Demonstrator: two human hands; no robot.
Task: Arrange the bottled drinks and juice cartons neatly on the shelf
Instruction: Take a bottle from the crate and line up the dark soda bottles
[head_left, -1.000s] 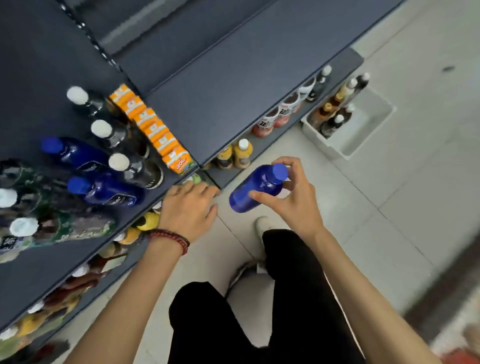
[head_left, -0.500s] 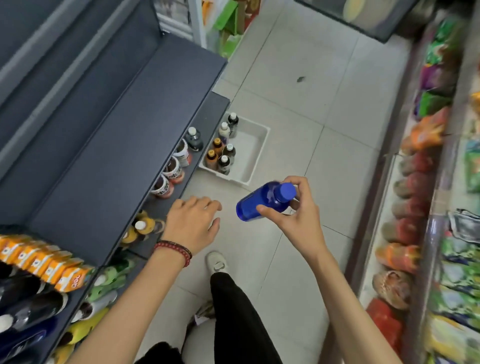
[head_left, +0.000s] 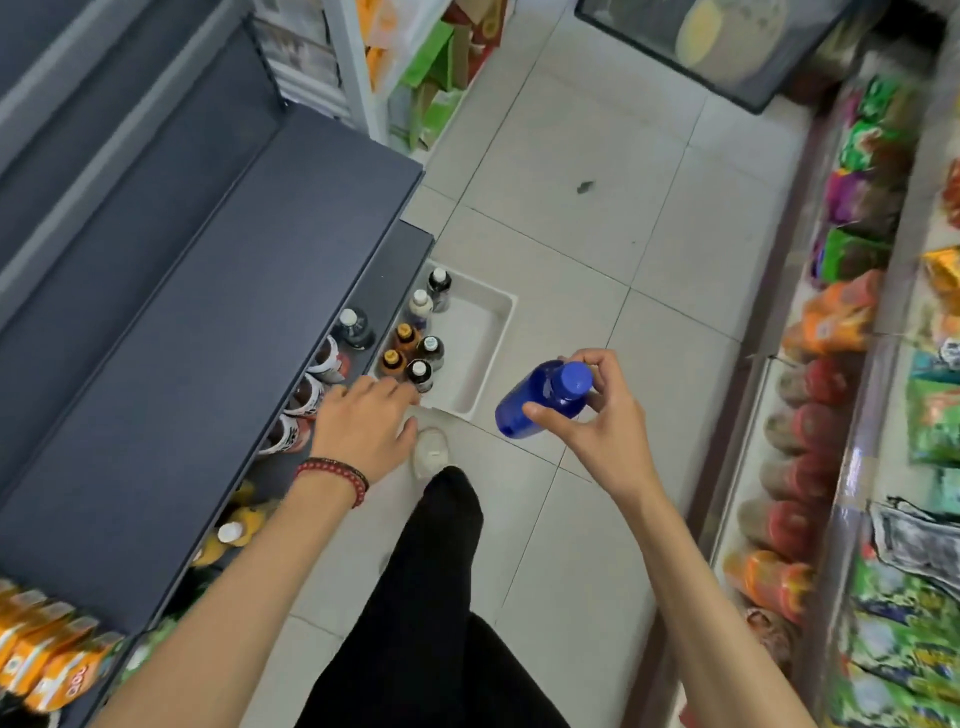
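**Blue bottle held over the floor, not yet on the shelf**

Your right grip (head_left: 597, 415) pinches the blue bottle (head_left: 535, 400) at the neck, thumb on one side and fingertips round the cap. The bottle is tilted, base toward the shelf (head_left: 208, 312), and hangs over the floor, apart from the shelf's front edge. Your left grip (head_left: 363, 421) is spread and holds nothing. It hovers at the front edge of the lowest shelf, just beside the capped bottles (head_left: 418, 371) in the near corner of the white tray (head_left: 491, 343) on the floor; contact cannot be confirmed.

A neck pinch probably gives little control of the base, so the bottle may swing, slip and fall to the tiles. A hurried reach with the left grip may topple the closely packed tray bottles. Support the body before placing.
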